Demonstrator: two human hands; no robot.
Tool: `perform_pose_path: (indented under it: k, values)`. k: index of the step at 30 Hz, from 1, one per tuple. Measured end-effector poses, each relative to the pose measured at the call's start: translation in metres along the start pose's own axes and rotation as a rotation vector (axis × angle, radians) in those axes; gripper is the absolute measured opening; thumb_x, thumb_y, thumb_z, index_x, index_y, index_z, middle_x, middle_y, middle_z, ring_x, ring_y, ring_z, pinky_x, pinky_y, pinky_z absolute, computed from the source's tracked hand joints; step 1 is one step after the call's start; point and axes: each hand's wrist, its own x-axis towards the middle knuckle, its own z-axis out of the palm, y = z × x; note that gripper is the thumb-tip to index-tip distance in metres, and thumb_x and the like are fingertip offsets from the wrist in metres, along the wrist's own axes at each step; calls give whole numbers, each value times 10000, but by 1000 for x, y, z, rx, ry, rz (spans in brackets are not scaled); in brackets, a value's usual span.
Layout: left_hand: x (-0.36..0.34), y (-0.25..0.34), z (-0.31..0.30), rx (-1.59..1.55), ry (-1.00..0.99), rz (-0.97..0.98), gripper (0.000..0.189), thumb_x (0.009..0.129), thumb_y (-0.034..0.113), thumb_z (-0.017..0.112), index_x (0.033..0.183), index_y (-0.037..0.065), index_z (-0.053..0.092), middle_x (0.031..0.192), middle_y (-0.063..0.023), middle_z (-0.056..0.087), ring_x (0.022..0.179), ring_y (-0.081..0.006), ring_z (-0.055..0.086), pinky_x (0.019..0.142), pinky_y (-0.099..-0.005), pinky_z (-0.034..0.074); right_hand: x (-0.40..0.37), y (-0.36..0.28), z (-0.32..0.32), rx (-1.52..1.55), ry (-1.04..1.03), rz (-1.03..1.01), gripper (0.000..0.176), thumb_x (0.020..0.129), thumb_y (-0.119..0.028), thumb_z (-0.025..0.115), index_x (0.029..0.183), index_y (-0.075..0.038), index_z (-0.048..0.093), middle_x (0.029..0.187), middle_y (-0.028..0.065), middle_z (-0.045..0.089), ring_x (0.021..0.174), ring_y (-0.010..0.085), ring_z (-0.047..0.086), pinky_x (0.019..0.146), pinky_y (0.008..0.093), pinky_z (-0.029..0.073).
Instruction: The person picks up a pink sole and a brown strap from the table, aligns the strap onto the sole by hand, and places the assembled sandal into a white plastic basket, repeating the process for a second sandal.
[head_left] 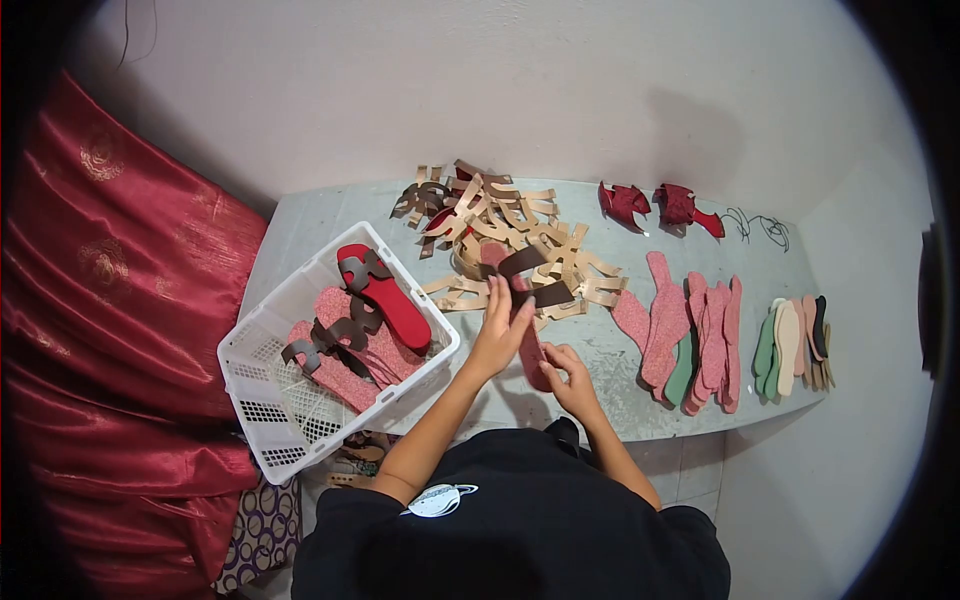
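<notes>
My left hand (503, 325) is closed round the middle of a reddish sole (533, 358), with a dark brown strap piece (525, 262) spreading from it to the right. At the sole's lower end, my right hand (569, 378) pinches its edge between thumb and fingers. The sole is held lengthwise in front of my body, above the table. Just beyond it lies a pile of tan and brown strap pieces (490, 205). Part of the sole and strap is hidden behind my left fingers.
A white basket (245, 375) at the left holds pink soles and a red sole (395, 310) with brown straps. Pink soles (665, 325) and green, cream and black ones (787, 345) lie right on the table (320, 215). Red pieces (675, 205) lie behind. A red curtain (130, 300) hangs left.
</notes>
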Motion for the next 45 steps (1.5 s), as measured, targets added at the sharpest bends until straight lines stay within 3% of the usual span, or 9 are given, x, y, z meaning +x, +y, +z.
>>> perform_pose_path:
  k: [1,3,5,7,12,15,23,38,45]
  values:
    - [-3,19,-3,-473,-4,-86,749,891,359,424,1343,-32,-28,1378,-237,170,1283,-269,208,1004,-323,226,0,-3,-1,1,0,2,290,787,1,528,1077,17,539,892,128,533,809,204,551,714,258,431]
    - [0,-4,0,-789,162,-223,616,903,376,387,1344,-5,186,1380,-168,224,1280,-250,227,1021,-304,203,0,-15,-6,-167,59,-86,278,778,16,515,1054,23,540,932,151,532,839,256,547,727,275,427]
    - [1,-9,-6,-972,148,-268,576,901,385,387,1324,23,243,1344,-151,293,1245,-246,291,1002,-306,249,-2,-20,-8,-169,54,-14,310,741,41,511,1048,13,541,998,154,530,901,299,536,797,323,415]
    - [4,-7,-13,-1116,144,-260,518,890,426,388,1242,47,367,1219,-122,454,1103,-226,459,946,-319,350,-2,-20,-14,-588,74,-263,386,680,72,507,1056,-9,541,1055,147,523,965,316,518,853,382,393]
    - [-17,-24,-14,-1601,37,-360,768,779,609,433,1249,8,350,1243,-144,420,1153,-270,396,989,-377,289,-15,22,-26,-662,58,-364,454,620,53,522,1068,-16,540,1062,127,545,1034,305,504,905,408,370]
    - [-35,-42,-4,-1594,91,-694,825,750,666,396,1259,18,349,1263,-140,408,1177,-299,370,1005,-416,244,-34,52,-35,-766,2,-388,456,642,69,504,1085,-29,544,1054,129,552,1028,307,513,898,421,385]
    - [-78,-120,45,-1473,101,-997,677,767,559,452,1205,44,420,1232,-139,447,1174,-299,374,985,-434,264,-73,129,-41,-815,-187,-383,391,728,-100,493,1115,-72,533,1159,61,528,1100,231,484,908,420,365]
    - [-102,-160,75,-1248,309,-876,333,855,280,409,1081,46,480,1106,-71,535,1034,-191,502,865,-366,394,-85,147,-31,-977,-289,-424,358,746,-171,526,1099,-105,533,1143,28,524,1088,198,473,921,421,352]
    - [-116,-140,48,-1304,371,-1043,305,838,196,433,1089,22,441,1109,-91,490,1093,-255,450,915,-395,361,-87,152,-31,-969,-318,-388,364,763,-172,482,1118,-105,526,1152,33,518,1110,203,458,944,440,324]
